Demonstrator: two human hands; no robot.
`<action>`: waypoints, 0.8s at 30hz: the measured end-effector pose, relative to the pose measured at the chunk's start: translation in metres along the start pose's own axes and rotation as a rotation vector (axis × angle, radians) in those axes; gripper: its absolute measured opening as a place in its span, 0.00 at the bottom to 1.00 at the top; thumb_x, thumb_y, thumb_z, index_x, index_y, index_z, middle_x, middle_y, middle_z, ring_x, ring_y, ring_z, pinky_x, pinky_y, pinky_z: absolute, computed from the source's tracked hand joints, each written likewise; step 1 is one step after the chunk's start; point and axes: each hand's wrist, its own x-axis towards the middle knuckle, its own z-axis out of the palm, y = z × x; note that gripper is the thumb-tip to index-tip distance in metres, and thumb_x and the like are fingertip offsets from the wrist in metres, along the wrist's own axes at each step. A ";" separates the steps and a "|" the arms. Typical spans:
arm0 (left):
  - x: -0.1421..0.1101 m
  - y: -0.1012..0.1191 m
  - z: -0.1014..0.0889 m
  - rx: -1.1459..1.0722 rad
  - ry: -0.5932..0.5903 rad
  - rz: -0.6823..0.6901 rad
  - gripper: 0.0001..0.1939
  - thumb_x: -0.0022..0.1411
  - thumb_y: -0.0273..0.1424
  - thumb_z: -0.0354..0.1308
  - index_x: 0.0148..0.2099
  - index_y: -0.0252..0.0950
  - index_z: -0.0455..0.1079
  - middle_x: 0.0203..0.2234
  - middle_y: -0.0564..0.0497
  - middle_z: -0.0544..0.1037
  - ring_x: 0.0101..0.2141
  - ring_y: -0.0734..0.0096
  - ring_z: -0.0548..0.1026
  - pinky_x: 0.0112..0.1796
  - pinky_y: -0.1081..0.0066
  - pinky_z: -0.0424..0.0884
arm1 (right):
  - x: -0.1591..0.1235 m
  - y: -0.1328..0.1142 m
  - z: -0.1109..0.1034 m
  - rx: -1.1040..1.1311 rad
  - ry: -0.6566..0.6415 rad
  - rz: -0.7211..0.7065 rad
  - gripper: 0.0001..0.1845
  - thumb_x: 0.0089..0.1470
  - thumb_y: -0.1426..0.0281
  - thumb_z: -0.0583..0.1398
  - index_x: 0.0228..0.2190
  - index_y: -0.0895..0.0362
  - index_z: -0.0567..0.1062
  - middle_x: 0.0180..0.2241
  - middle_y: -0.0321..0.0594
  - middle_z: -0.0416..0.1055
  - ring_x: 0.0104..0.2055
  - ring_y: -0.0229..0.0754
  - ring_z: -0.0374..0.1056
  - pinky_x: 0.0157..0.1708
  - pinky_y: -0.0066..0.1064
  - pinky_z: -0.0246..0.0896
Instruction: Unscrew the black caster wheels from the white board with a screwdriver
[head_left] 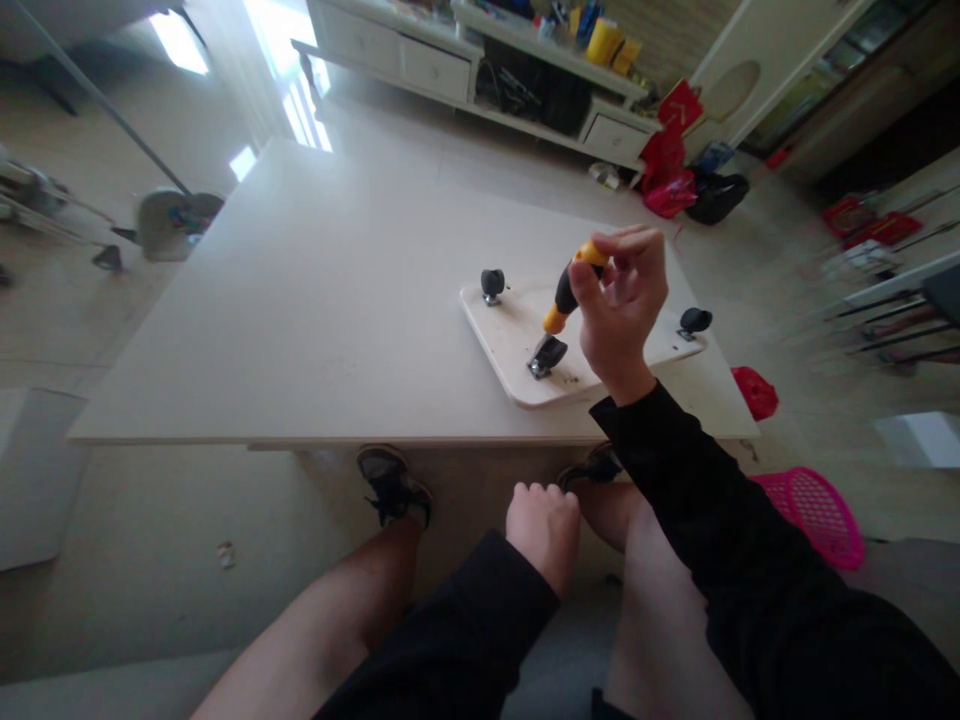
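Board: the white board [499, 335] lay on the right part of the counter [300, 320], close to its near edge. Its casters faced up, which left their fixings within reach from above.
Casters: three were visible: a near caster [553, 352], a left caster [492, 284] and a right caster [695, 320]. The right hand and forearm covered part of the board, so a full count could not be made.
Screwdriver: the yellow-and-black screwdriver [562, 298] slanted down and leftward to the mounting plate [538, 369] of the near caster. The tilt presumably cleared the wheel beside the shaft; whether the tip sat in a screw could not be told.
Right hand: the right hand [624, 305] gripped the handle at its upper end, thumb on the near side, a hold judged suited to turning rather than heavy pressing.
Left hand: the left hand [544, 535] was below the near edge, over the lap, back upward. Its palm was hidden; whether it was clenched or held anything could not be told. It did not steady the board, which apparently relied on its own weight.
Surroundings: a pink basket [817, 515] stood to the right; a white cabinet [435, 70] stood beyond the far edge.
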 end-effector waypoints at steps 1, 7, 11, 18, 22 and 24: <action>0.000 0.000 0.000 -0.001 -0.001 0.000 0.20 0.77 0.24 0.47 0.59 0.31 0.77 0.54 0.36 0.82 0.57 0.49 0.80 0.57 0.55 0.72 | 0.000 -0.001 -0.001 0.031 -0.038 0.020 0.16 0.66 0.47 0.62 0.46 0.43 0.74 0.45 0.35 0.73 0.48 0.43 0.76 0.47 0.42 0.76; 0.000 -0.001 0.003 -0.004 0.011 0.000 0.20 0.77 0.24 0.46 0.59 0.31 0.77 0.53 0.36 0.82 0.56 0.49 0.80 0.56 0.55 0.73 | 0.000 -0.004 -0.002 0.044 -0.098 0.034 0.11 0.67 0.52 0.63 0.48 0.40 0.75 0.46 0.34 0.76 0.52 0.45 0.78 0.47 0.41 0.76; 0.000 -0.001 0.003 0.001 0.020 0.009 0.19 0.76 0.25 0.48 0.59 0.32 0.77 0.53 0.36 0.82 0.55 0.49 0.81 0.55 0.55 0.73 | 0.002 -0.004 0.000 -0.039 0.014 -0.030 0.14 0.61 0.54 0.70 0.41 0.45 0.74 0.41 0.33 0.69 0.46 0.40 0.76 0.42 0.37 0.73; 0.000 -0.002 0.004 0.002 0.011 0.003 0.19 0.76 0.25 0.48 0.59 0.32 0.77 0.53 0.36 0.82 0.55 0.49 0.80 0.55 0.56 0.72 | 0.001 -0.002 -0.002 0.034 -0.192 0.080 0.19 0.69 0.45 0.56 0.52 0.41 0.71 0.53 0.36 0.76 0.58 0.48 0.77 0.54 0.49 0.79; 0.000 -0.002 0.004 -0.008 0.019 0.007 0.19 0.76 0.25 0.47 0.59 0.32 0.77 0.53 0.36 0.82 0.55 0.49 0.80 0.55 0.54 0.72 | 0.003 0.001 -0.002 -0.011 -0.152 0.023 0.16 0.66 0.51 0.64 0.51 0.43 0.73 0.48 0.35 0.77 0.51 0.44 0.78 0.48 0.41 0.79; 0.000 -0.002 0.004 -0.008 0.017 0.004 0.19 0.76 0.25 0.47 0.59 0.32 0.77 0.53 0.36 0.82 0.55 0.49 0.80 0.55 0.54 0.72 | 0.003 0.001 -0.002 -0.051 -0.103 0.015 0.17 0.63 0.51 0.67 0.48 0.44 0.74 0.47 0.35 0.75 0.50 0.43 0.77 0.48 0.40 0.78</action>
